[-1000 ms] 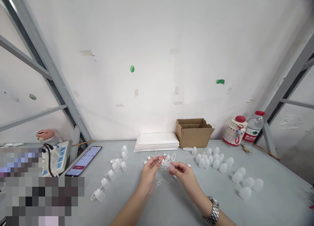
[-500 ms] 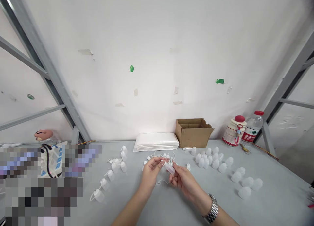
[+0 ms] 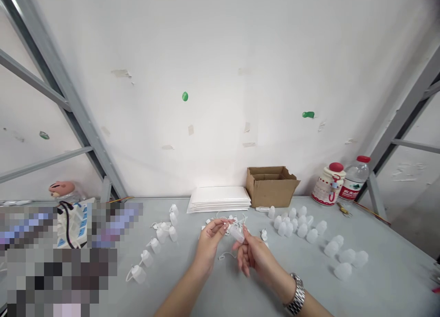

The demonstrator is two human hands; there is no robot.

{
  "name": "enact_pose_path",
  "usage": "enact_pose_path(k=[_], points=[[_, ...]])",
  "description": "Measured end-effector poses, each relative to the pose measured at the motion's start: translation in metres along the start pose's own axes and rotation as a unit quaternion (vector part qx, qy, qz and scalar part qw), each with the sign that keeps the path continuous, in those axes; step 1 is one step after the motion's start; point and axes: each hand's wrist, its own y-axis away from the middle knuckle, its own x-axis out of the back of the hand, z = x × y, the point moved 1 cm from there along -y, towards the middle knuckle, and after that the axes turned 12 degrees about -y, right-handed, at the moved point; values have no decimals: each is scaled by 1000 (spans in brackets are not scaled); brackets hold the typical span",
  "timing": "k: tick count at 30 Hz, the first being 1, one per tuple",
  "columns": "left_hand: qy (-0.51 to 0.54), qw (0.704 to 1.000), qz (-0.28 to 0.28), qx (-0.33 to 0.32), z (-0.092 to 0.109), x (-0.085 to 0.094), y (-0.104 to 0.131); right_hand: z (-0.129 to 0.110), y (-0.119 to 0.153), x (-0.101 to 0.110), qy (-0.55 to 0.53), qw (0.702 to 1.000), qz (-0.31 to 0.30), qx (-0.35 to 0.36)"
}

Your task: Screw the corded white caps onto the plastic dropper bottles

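Observation:
Between my hands is a small translucent white plastic shell [image 3: 236,233], tilted, with a white top and cord at its upper end. My left hand [image 3: 210,241] pinches that upper end with thumb and fingertips. My right hand [image 3: 254,253] holds the lower right end between thumb and index finger, its other fingers loosely curled below. Behind the hands lies a pile of white corded caps [image 3: 231,218], partly hidden by my fingers. A loose white cord [image 3: 227,254] lies on the table just below the shell, and a single white cap [image 3: 264,235] sits right of my right hand.
Several shells with corded caps [image 3: 147,259] stand at left, several bare translucent shells [image 3: 312,236] at right. Along the wall are white padded envelopes [image 3: 220,198], a cardboard box [image 3: 272,191], a cream jar [image 3: 328,185] and a water bottle [image 3: 354,179]. A power strip [image 3: 72,225] lies far left.
The shell has shifted slightly up and turned a little between my hands. My right hand's lower fingers have loosened and stretched downward. The things on the table stay put.

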Motion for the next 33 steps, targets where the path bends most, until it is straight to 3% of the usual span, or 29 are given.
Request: enact_pose_path(k=[5,12,18,20,23,25,27,31,33], points=[[-2,1000,21,8,-3,2,-2,-3,-2,0,10,995,31,99],[9,1000,7,15,-3,3,-3,-7,5,-6,24,999,4,29],[-5,999,23,23,0,2,-2,-3,-4,-1,83,987,41,129],[-11,1000,11,16,1,1,-1,-4,-2,-1,64,992,18,109],[-6,1000,-9,6,4,1,0,-5,5,-5,-11,998,-60,13],[-4,1000,-12,5,5,1,1,-5,8,-6,-35,996,-80,-23],[-10,1000,-1,9,6,1,1,-4,7,-6,-12,999,-52,13],[-19,999,33,18,5,1,1,0,-1,-1,74,984,42,159],[-17,999,39,19,4,2,0,1,-2,0,86,980,50,173]])
